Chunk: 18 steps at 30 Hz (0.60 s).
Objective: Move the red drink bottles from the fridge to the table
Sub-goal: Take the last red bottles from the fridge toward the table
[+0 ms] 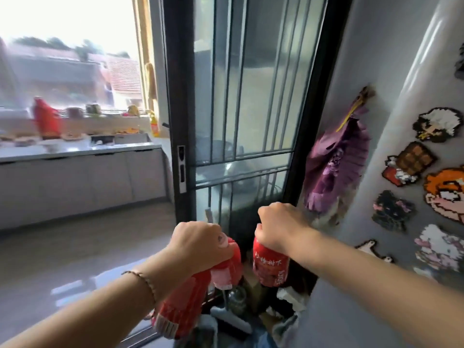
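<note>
- Straight ahead, a dark-framed glass door (251, 96) with thin bars fills the middle of the view.
- Along the right side stands the grey fridge (411, 101), shut, its front facing left.
- Past the door on the left, a grey counter (75, 153) runs under a bright window (62, 46).
- A grey floor (75, 259) lies between the counter and the person.
- A purple fan (336, 167) hangs on the grey surface between door frame and fridge front.
- Both bare forearms reach forward from the bottom edge of the view.
- Left hand (200, 244) is clenched round the necks of what look like 2 red bottles; motion blur hides the exact grip.
- These left bottles (180, 310) hang below the fist, tilted down and to the left, in the air above the floor.
- Right hand (283, 229) grasps the top of 1 red bottle, fingers curled over the cap.
- This right bottle (270, 267) hangs nearly upright, just beside the left pair but apart from it, in front of the door's lower frame.
- A red jug (46, 119) stands at the counter's back edge, by the window.
- Pixel-style magnets (409, 162) dot the fridge front.
- A yellow bottle (154, 126) stands at the counter's right end.
- A thin bracelet (143, 280) circles the left wrist.
</note>
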{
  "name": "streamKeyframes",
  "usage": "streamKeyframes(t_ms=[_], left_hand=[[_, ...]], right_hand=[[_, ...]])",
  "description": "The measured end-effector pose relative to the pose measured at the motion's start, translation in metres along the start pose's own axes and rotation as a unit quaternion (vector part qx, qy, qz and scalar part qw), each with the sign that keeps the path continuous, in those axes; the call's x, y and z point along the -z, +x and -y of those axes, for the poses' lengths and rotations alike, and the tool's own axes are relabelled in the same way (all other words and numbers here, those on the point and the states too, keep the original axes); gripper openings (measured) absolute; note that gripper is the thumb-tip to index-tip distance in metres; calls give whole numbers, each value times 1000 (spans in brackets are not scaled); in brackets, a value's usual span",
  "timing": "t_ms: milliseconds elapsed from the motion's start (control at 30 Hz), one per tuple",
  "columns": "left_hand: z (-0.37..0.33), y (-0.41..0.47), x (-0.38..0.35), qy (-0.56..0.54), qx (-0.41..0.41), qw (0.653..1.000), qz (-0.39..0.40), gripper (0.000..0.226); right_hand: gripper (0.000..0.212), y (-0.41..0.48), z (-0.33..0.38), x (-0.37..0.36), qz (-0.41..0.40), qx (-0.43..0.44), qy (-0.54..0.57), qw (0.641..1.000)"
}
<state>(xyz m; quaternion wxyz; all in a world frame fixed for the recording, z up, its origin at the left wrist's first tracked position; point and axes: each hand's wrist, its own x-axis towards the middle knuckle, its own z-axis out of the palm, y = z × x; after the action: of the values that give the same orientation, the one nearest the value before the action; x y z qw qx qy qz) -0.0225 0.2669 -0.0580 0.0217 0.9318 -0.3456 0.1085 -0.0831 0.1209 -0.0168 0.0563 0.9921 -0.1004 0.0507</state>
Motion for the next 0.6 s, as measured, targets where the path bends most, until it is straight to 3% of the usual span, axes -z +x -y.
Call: streamKeyframes(t_ms=[167,367,600], left_hand=[[47,-116,12,46,121,991,15,46],[113,-300,35,80,256,963,16,46],[173,-554,69,98,432,895,50,52]], right_hand=[[27,-34,97,-7,19,113,64,991],[26,-108,255,3,31,282,91,954],[29,-245,472,12,75,426,99,896]])
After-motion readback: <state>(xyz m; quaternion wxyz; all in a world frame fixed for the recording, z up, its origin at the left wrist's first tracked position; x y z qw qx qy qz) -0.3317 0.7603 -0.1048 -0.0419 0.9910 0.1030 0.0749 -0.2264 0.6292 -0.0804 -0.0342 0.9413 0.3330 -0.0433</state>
